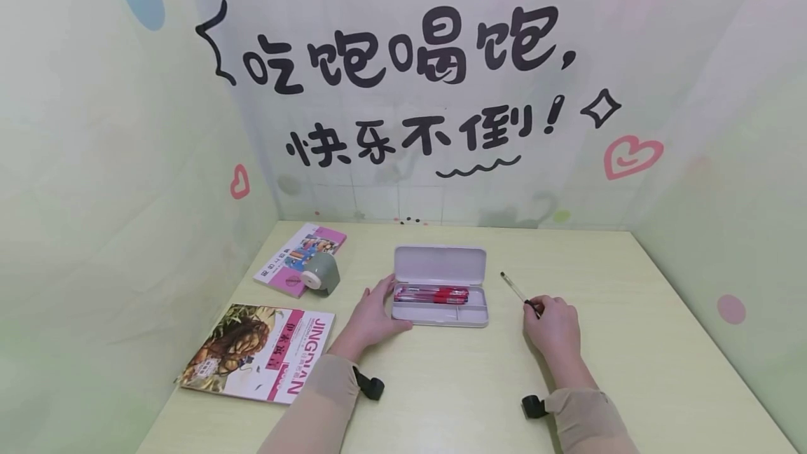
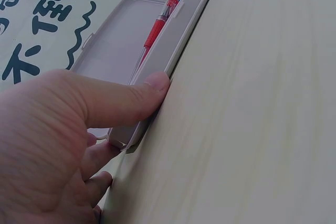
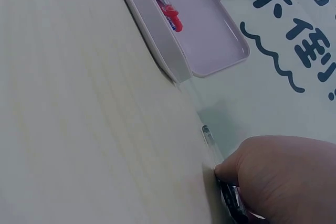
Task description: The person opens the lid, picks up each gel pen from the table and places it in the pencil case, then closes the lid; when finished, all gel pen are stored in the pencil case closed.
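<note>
A pale lilac pencil case (image 1: 440, 265) lies on the table with its lid raised at the back. Red-gripped pens (image 1: 435, 295) lie together in its rear compartment; the front compartments hold nothing visible. At the case's left end, my left hand (image 1: 372, 315) grips it, thumb (image 2: 149, 90) pressed on the front wall and the other fingers around the left side. My right hand (image 1: 555, 328), to the right of the case, pinches a clear pen (image 1: 515, 287) by its black part (image 3: 233, 203). The pen's clear end points away toward the back left, low over the tabletop.
Left of the case lies a magazine (image 1: 246, 349) with a lion-like picture. Behind it is a pink-and-white booklet (image 1: 284, 265), with a grey-green roll-shaped object (image 1: 324, 273) at its right edge. Printed fabric walls (image 1: 416, 195) enclose the table (image 1: 454, 391) at the back and sides.
</note>
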`<state>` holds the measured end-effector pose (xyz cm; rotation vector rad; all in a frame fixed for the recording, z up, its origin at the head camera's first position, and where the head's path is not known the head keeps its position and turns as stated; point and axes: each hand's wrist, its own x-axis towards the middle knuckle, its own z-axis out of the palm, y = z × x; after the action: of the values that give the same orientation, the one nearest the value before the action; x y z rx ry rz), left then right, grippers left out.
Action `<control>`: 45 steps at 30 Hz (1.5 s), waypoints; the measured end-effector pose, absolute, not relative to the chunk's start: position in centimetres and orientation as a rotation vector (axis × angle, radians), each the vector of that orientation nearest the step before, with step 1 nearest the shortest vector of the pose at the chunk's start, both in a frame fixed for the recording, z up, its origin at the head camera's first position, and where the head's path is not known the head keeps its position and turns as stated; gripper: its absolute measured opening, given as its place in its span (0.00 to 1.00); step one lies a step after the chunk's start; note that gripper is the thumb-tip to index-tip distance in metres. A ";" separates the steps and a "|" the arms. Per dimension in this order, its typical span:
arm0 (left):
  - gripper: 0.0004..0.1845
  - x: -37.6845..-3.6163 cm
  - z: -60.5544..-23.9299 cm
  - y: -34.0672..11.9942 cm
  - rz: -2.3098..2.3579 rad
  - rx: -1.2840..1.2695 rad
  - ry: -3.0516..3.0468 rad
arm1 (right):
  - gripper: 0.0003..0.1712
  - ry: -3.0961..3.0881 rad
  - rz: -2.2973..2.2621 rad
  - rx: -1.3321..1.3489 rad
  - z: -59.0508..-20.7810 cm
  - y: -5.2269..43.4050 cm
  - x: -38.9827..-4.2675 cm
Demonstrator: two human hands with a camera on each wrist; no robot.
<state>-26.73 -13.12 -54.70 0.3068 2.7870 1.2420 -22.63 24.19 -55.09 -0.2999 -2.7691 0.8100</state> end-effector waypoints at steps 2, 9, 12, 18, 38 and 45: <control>0.65 -26.7 -54.8 -13.2 1.243 0.305 2.785 | 0.19 -2.756 0.819 -0.315 -55.2 24.1 -22.7; 0.65 -26.8 -55.0 -13.3 1.230 0.312 2.785 | 0.16 -2.609 0.924 -0.325 -54.6 23.3 -22.7; 0.65 -27.0 -55.1 -13.3 1.226 0.319 2.787 | 0.14 -2.526 0.971 -0.284 -54.0 22.6 -22.8; 0.65 -27.3 -55.0 -13.3 1.201 0.329 2.796 | 0.12 -2.513 0.938 -0.129 -53.2 20.7 -23.4; 0.64 -26.9 -54.8 -13.1 1.226 0.304 2.785 | 0.05 -2.722 0.612 0.283 -52.0 12.0 -26.4; 0.64 -26.9 -54.6 -13.0 1.239 0.305 2.783 | 0.05 -2.840 0.547 0.270 -51.5 11.1 -26.8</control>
<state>-26.89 -13.02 -54.61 0.3051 2.7828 1.2387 -26.84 11.10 -51.48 0.2702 -2.8398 0.5465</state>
